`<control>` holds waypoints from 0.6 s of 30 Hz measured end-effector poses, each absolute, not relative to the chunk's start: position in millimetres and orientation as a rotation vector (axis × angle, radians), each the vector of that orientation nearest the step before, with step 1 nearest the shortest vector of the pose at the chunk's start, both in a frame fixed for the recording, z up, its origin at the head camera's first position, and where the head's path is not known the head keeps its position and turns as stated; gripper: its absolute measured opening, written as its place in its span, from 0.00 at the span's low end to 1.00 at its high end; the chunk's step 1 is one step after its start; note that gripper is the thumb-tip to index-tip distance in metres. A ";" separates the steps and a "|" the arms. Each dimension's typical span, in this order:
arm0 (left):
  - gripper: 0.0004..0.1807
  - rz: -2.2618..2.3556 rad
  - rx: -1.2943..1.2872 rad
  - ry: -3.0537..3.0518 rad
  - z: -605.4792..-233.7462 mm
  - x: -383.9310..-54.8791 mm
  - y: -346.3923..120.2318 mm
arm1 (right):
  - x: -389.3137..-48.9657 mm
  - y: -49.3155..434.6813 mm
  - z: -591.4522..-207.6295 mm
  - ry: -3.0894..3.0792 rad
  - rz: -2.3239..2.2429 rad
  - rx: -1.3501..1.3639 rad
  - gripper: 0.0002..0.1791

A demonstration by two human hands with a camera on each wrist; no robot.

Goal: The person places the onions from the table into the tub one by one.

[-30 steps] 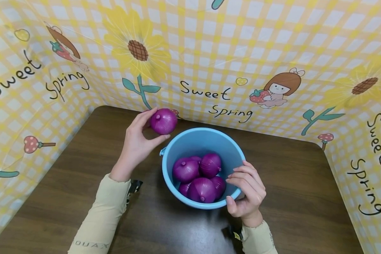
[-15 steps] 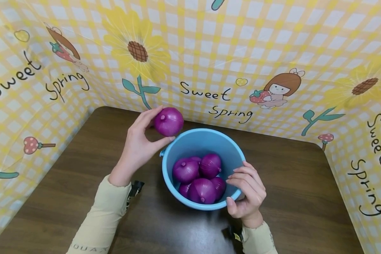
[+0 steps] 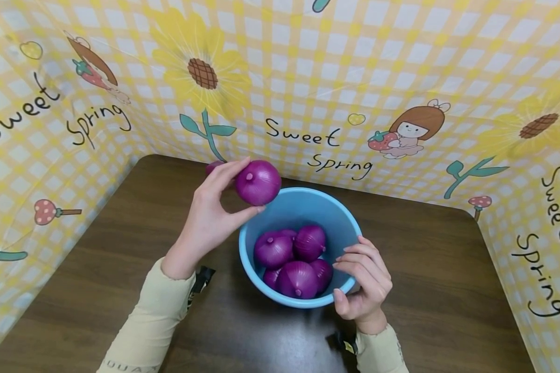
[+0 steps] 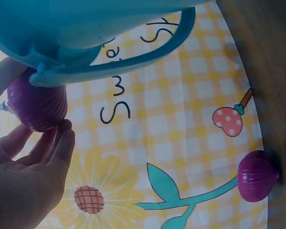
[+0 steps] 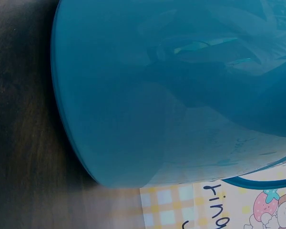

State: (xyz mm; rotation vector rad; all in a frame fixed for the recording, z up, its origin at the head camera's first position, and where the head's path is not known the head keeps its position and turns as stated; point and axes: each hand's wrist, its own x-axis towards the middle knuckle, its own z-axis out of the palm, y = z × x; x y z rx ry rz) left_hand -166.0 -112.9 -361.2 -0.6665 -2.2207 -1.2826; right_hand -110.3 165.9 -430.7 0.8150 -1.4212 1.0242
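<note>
Between the thumb and fingers of my left hand [image 3: 210, 212] is a purple onion [image 3: 259, 183], held above the back left rim of a blue bucket [image 3: 246, 259]. The left wrist view shows the same onion [image 4: 38, 102] beside the bucket's handle [image 4: 148, 59]. Several purple onions [image 3: 297, 280] lie inside the bucket. My right hand [image 3: 366, 282] grips the bucket's right rim, thumb outside at the front and fingers reaching over the edge. In the right wrist view the bucket's outer wall [image 5: 148, 114] fills most of the picture, and the right hand is out of sight.
Another onion [image 3: 213, 167] rests on the table behind my left hand, mostly hidden in the head view; the left wrist view shows that onion [image 4: 257, 176] whole. The brown wooden table [image 3: 438, 290] is enclosed by a yellow checked cloth [image 3: 289, 67] at the back and sides.
My left hand has carried its onion rightward, from left of the bucket to over its rim. The onion behind that hand has come into clearer view. The right hand and bucket have stayed put.
</note>
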 end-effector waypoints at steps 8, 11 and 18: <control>0.48 -1.289 -0.699 -2.221 -356.5 -159.2 -108.2 | -110.7 165.5 -430.6 -1.401 1.025 0.820 0.29; 0.48 -1.282 -0.711 -2.227 -355.6 -156.9 -106.1 | -111.0 166.4 -431.0 -1.396 1.025 0.821 0.29; 0.48 -1.266 -0.754 -2.234 -353.4 -152.5 -102.2 | -111.0 166.6 -430.9 -1.401 1.027 0.820 0.29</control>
